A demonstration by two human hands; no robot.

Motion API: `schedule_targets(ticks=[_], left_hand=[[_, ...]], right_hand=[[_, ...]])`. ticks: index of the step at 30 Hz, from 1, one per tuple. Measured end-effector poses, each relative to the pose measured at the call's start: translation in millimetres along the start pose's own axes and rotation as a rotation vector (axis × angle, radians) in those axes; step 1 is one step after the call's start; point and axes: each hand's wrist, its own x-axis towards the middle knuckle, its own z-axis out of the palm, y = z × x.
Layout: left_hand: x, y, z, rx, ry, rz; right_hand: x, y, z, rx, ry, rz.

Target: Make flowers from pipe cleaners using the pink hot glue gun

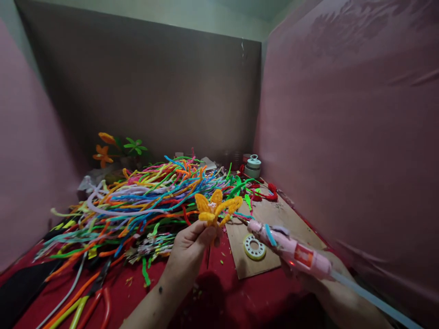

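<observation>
My left hand (197, 242) pinches the base of an orange-yellow pipe-cleaner flower (216, 208), its petals spread upward around a small pale centre. In my right hand (302, 276) is a pink glue gun (291, 249), with a long translucent glue stick (373, 297) coming out of its back end. A small red light glows on the gun's side. The nozzle (243, 220) points left toward the flower, close to its right petals; whether they touch I cannot tell. Most of my right fingers are hidden beneath the gun.
A big heap of coloured pipe cleaners (154, 196) covers the left and middle. Below the gun, a tape roll (254, 247) lies on a wooden board (291, 214). Pliers with red handles (99, 301) lie front left. A pale green container (253, 167) stands behind, beside the pink wall (350, 128).
</observation>
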Motion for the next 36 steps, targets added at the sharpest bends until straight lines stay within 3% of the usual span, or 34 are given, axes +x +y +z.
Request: schedule_targets(ticks=[5,10,15,21,28,36], left_hand=[[0,-2,0.8,0.015,-0.003,0.007],[-1,-5,-1.6,0.052,-0.025,-0.004],[-2,-3,-1.6,0.064,-0.038,-0.005],[-3,-2,0.4,0.057,-0.017,-0.008],[-3,-1,1.7,0.067,-0.035,0.0],[-3,-4,-0.6,0.116,-0.045,-0.004]], right_hand=[[3,3,11,0.028,-0.015,0.017],[8,12,10,0.043,0.051,-0.008],[9,6,12,-0.007,0.014,-0.046],[7,11,12,0.003,0.07,-0.051],[6,23,9,0.034,0.095,0.01],[5,17,13,0.064,0.09,0.033]])
